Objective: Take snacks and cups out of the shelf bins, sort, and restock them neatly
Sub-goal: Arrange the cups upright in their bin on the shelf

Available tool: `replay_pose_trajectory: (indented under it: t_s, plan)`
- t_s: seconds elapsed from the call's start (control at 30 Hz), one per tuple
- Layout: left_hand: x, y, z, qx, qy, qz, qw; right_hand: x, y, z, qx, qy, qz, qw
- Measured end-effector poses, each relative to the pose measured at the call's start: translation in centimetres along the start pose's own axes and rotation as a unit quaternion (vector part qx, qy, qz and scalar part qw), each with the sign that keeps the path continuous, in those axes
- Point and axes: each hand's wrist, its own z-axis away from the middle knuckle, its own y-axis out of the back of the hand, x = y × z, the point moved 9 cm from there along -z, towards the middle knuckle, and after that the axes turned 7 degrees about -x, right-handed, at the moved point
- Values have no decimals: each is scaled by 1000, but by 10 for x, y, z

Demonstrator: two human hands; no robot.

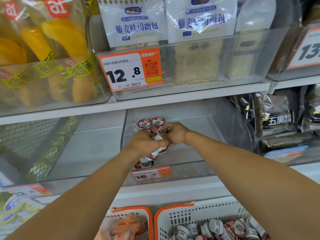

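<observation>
Small white cups with red foil lids (151, 123) stand in a row inside a clear shelf bin (199, 163) on the middle shelf. My left hand (144, 142) grips a cup in the middle of the row. My right hand (174, 134) pinches a neighbouring cup from the right. More of the same cups (148, 161) lie below my hands toward the bin's front. A white basket with an orange rim (173, 212) at the bottom right holds several loose cups (230, 228).
A second orange-rimmed basket (131, 209) at bottom centre holds orange snack packs. Clear bins above carry toast bags (136, 23) and yellow cake packs (57, 49). An orange price tag (150, 174) hangs on the cup bin's front. Dark bread bags (275, 118) fill the right bin.
</observation>
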Motion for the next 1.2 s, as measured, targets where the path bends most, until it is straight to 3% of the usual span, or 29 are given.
replay_pose_trajectory:
  t_s: [0.17,0.27,0.33,0.5,0.77,0.87,1.03,1.2]
  plan:
    - [2,-6,-11,-10,-34,-114,993,-10,16,28,8,-6,33,999]
    - [2,-21,-13,-84,-42,-195,976,-1,-12,50,-152,-58,2,987]
    - [0,-27,-10,-124,-33,-259,957,4,-25,61,-196,-74,-11,978]
    - [-4,-26,-7,-157,-31,-315,936,5,-39,63,-157,-58,-36,985]
    - [0,-2,-2,-61,-74,-269,958,9,-31,68,-119,-86,22,989]
    - [0,-4,0,-52,-81,-281,955,11,-35,72,-156,-105,0,982]
    - [-1,-8,3,-63,-70,-304,948,15,-31,59,-89,-102,83,987]
    - [-2,0,0,-27,-49,-256,965,19,-26,65,-118,-104,-5,987]
